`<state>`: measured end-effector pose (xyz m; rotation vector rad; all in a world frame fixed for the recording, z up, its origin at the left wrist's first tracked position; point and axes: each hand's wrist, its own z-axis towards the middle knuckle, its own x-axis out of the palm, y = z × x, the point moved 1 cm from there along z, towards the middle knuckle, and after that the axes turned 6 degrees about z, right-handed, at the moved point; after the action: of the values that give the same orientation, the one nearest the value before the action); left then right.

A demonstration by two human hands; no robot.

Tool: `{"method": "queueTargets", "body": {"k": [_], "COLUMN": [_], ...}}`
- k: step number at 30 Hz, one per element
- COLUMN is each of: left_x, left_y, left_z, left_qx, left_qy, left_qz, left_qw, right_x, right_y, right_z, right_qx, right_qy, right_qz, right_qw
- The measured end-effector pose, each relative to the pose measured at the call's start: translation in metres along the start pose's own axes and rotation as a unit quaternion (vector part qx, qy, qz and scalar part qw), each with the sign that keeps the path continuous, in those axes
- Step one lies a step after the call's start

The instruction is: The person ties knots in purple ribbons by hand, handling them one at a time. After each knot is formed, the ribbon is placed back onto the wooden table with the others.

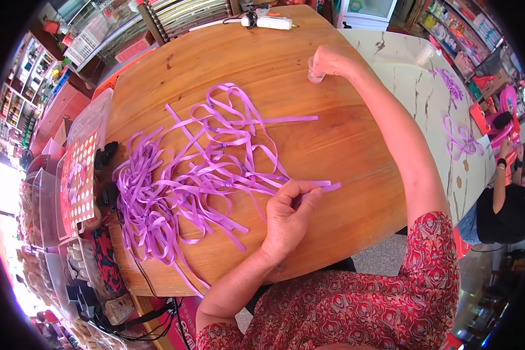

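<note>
Head view: left hand (287, 217) fingers pinched a purple ribbon strip (326, 186) near the surface (344, 140) edge.
Right hand (331, 60): fingers closed around a small clear cup (315, 73), far side.
Risk: a tug could have snagged the tangled ribbon pile (181, 181); the cup might have tipped.

We are in a small shop, seated at a round wooden table (309, 116) among the goods. Shelves crowded with packaged wares (23, 99) line the wall at our far left, and more stocked shelves (458, 26) stand at the upper right. Clear plastic containers of snacks (38, 233) are stacked just beside the table's left edge, next to a card of small round items (77, 178). A glass-fronted cooler (367, 10) stands beyond the table, and a marble-patterned table (431, 111) adjoins ours on the right.
</note>
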<state>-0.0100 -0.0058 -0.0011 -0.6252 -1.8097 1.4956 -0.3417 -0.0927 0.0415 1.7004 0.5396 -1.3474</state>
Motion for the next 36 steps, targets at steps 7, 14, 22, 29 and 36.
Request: {"method": "queueTargets", "body": {"k": [7, 14, 22, 29, 36], "left_x": [-0.003, -0.004, -0.009, -0.010, -0.011], "left_y": [0.003, -0.001, -0.009, -0.012, -0.010], "left_z": [-0.004, -0.003, 0.006, 0.005, 0.007], "left_qx": [0.006, -0.036, -0.028, -0.029, -0.037], "left_qy": [0.011, 0.011, -0.020, -0.027, -0.023], "left_qz": [0.019, -0.026, -0.047, -0.059, -0.074], "left_qw": [1.000, 0.999, 0.998, 0.997, 0.996], "right_x": [-0.002, 0.009, -0.015, -0.013, -0.032], "right_y": [0.016, -0.005, 0.007, -0.003, -0.011], "right_z": [0.014, 0.022, -0.004, -0.009, -0.016], "right_qx": [-0.090, -0.051, -0.131, -0.003, -0.084], "right_qy": [0.081, 0.082, 0.113, 0.111, 0.015], "right_qz": [-0.163, -0.137, 0.007, 0.171, 0.111], "right_qw": [0.979, 0.986, 0.985, 0.979, 0.990]}}
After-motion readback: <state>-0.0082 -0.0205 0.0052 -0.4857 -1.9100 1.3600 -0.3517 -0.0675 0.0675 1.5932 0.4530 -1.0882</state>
